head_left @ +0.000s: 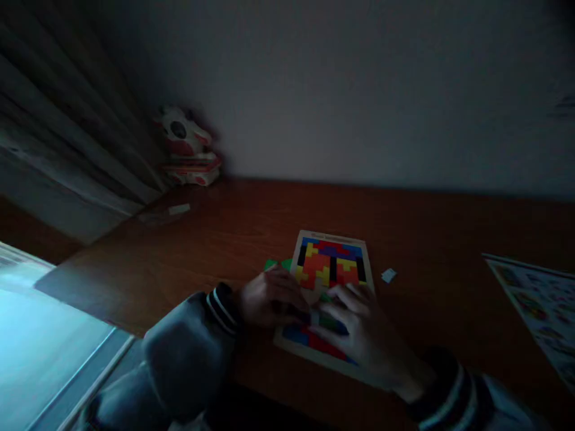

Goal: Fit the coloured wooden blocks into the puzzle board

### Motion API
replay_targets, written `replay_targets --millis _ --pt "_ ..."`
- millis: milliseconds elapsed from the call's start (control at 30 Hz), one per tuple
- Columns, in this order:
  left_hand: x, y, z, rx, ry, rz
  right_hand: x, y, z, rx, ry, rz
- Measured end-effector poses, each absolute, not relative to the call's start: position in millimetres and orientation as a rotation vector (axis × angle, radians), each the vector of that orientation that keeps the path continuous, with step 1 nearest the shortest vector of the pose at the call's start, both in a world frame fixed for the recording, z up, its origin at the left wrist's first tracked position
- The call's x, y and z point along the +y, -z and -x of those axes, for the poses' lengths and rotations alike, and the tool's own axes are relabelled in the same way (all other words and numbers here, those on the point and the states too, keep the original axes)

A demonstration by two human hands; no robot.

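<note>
A wooden block puzzle board [333, 233] with a pale frame lies on the brown table, filled in part with red, yellow, blue, black and green blocks. My left hand [274, 296] rests at the board's left edge, its fingers curled over the middle; whatever they grip is hidden in shadow. From the right, my right hand [362, 320] reaches over the lower half. Its thumb and fingers are apart, and colored blocks show between them. Some green puzzle blocks [271, 264] lie on the table just beyond my left hand.
A small white scrap [389, 275] lies right of the board. A printed sheet [539, 311] covers the table's right side. At the back left stand a red-and-white cow figure [186, 146] and a pale strip [179, 209]. Curtains [67, 120] hang at the left; the light is dim.
</note>
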State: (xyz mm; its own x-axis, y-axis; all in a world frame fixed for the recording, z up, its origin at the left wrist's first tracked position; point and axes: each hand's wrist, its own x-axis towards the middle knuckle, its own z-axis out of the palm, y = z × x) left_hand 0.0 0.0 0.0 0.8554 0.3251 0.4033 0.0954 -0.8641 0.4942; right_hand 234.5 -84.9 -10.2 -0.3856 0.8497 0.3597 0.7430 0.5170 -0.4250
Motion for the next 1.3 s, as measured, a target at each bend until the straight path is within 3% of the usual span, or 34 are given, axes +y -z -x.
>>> replay_targets --millis 400,733,1300 --pt "-5.5 -5.2 4.9 0.398 -0.673 -2.652 -73.9 0.0 -236.8 -1.824 -0.71 1.292" --pt "0.7 2.5 3.3 0.615 -0.628 -2.71 -53.7 1.9 -268.0 -1.485 -0.732 1.469" --pt "-4.8 2.9 -12.5 0.42 -0.684 -2.477 -47.7 8.6 -272.1 -1.362 -0.782 1.475"
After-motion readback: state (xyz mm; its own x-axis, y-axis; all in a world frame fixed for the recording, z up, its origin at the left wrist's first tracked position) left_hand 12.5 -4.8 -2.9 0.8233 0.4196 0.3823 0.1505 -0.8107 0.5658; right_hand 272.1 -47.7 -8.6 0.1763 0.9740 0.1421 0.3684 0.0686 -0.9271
